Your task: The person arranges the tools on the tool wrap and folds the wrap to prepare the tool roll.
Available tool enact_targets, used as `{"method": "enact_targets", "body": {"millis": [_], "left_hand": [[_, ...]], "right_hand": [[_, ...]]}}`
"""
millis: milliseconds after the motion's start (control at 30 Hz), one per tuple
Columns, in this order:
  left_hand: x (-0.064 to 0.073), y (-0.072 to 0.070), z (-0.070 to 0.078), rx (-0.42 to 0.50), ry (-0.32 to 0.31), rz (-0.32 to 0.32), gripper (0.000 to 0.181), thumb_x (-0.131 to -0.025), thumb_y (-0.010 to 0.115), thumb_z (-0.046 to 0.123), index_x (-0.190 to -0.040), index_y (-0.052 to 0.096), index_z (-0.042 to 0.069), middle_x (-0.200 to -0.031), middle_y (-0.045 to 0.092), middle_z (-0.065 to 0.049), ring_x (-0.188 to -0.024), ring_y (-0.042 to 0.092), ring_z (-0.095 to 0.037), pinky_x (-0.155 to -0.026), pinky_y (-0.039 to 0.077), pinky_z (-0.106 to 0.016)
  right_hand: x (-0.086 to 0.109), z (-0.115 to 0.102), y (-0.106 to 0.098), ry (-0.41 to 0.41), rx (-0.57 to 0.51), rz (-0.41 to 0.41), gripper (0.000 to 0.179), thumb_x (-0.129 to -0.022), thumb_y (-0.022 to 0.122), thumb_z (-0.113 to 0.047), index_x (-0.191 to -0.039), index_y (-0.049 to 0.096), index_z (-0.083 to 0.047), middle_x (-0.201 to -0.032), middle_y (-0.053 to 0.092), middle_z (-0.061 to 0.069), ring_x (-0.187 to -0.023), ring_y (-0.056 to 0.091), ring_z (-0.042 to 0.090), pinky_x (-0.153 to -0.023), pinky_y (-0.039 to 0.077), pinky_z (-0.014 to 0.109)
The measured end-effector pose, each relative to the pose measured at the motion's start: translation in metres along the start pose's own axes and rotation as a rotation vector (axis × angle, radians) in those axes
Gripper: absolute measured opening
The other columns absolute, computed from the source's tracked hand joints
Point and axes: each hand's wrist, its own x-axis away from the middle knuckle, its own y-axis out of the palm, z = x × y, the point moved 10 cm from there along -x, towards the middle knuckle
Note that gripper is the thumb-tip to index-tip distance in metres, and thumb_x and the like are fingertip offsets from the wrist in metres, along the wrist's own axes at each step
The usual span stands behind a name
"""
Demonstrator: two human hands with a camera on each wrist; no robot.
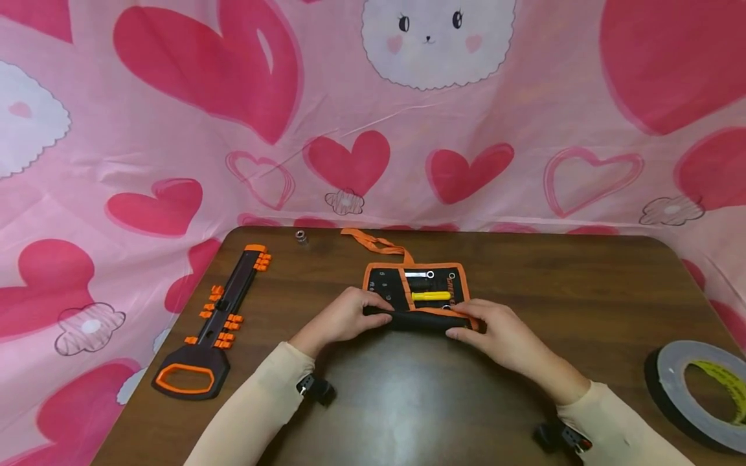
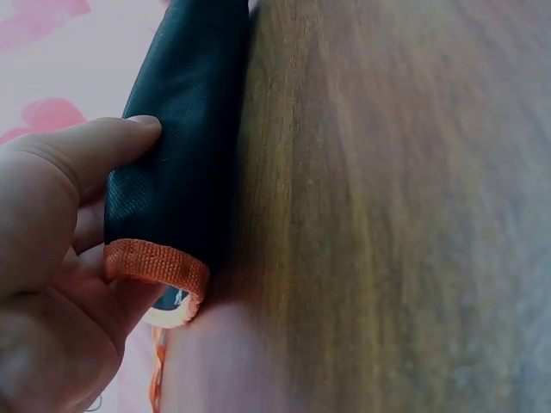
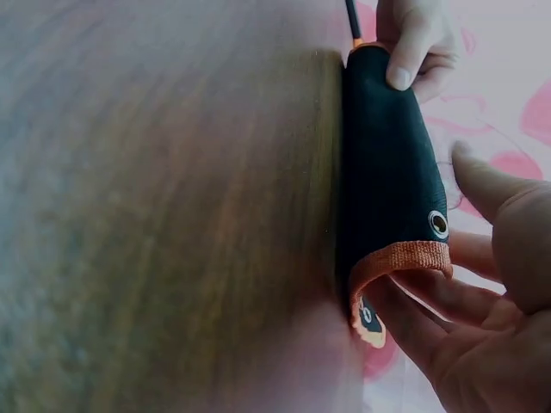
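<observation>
A black tool roll with orange trim [image 1: 384, 279] lies in the middle of the table, its near part folded over into a black tube [image 1: 419, 320]. My left hand [image 1: 350, 315] pinches the left end of the tube; in the left wrist view the thumb [image 2: 138, 133] presses on the black fabric, with fingers behind it. At the right end is my right hand [image 1: 501, 333]. In the right wrist view its fingers touch behind the orange edge, while its thumb [image 3: 486, 181] stands apart from the fabric. A yellow-handled tool [image 1: 431, 296] and a wrench [image 1: 419, 274] show in the pockets.
On the left lies a black rack with orange clips and handle [image 1: 183, 378]. A small metal socket [image 1: 300, 237] stands near the back edge. The roll's orange strap [image 1: 375, 243] trails behind it. A roll of tape [image 1: 670, 375] is at the right; a pink curtain [image 1: 408, 129] hangs behind.
</observation>
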Motion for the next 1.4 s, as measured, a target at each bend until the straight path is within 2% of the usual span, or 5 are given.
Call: {"method": "enact_targets", "body": {"millis": [233,467,800,1200,1400], "left_hand": [[-0.001,0.001,-0.001,-0.005,-0.013,0.013,0.017,-0.101,0.078,0.017,-0.115,0.085,0.013,-0.113,0.083,-0.001,-0.104,0.076,-0.013,-0.099,0.062,-0.035],[0.000,0.000,0.004,-0.007,0.008,0.022,0.015,-0.101,0.077,0.016,-0.113,0.085,0.011,-0.112,0.083,-0.002,-0.105,0.077,-0.016,-0.099,0.062,-0.036],[0.000,0.000,0.003,-0.024,0.029,0.021,0.016,-0.102,0.076,0.016,-0.115,0.083,0.011,-0.116,0.078,-0.002,-0.113,0.072,-0.019,-0.106,0.059,-0.041],[-0.004,-0.004,-0.005,-0.023,-0.065,0.053,0.018,-0.102,0.077,0.019,-0.117,0.084,0.013,-0.112,0.081,-0.002,-0.105,0.072,-0.017,-0.101,0.060,-0.043],[-0.008,-0.002,-0.011,0.013,-0.124,0.071,0.010,-0.100,0.079,0.016,-0.109,0.081,0.014,-0.097,0.078,0.001,-0.090,0.066,-0.014,-0.090,0.060,-0.038]], "right_hand": [[0.000,-0.014,0.001,-0.096,0.037,0.016,0.061,-0.086,0.092,-0.016,-0.137,0.061,-0.004,-0.131,0.071,0.012,-0.115,0.069,0.029,-0.104,0.059,0.057],[0.000,-0.019,0.001,-0.178,0.046,0.028,0.033,-0.090,0.089,-0.014,-0.120,0.075,-0.014,-0.115,0.077,0.000,-0.101,0.072,0.018,-0.094,0.064,0.048],[-0.001,-0.014,0.001,-0.204,0.039,0.036,0.033,-0.093,0.085,-0.015,-0.125,0.077,-0.012,-0.117,0.078,0.002,-0.099,0.069,0.017,-0.093,0.063,0.048],[-0.009,-0.011,0.001,-0.208,0.055,0.053,0.028,-0.096,0.082,-0.015,-0.122,0.078,-0.008,-0.119,0.074,0.003,-0.105,0.070,0.020,-0.095,0.062,0.050],[-0.012,-0.011,-0.001,-0.191,0.116,0.043,0.031,-0.099,0.080,-0.017,-0.127,0.078,-0.004,-0.118,0.074,0.007,-0.103,0.071,0.024,-0.094,0.063,0.050]]}}
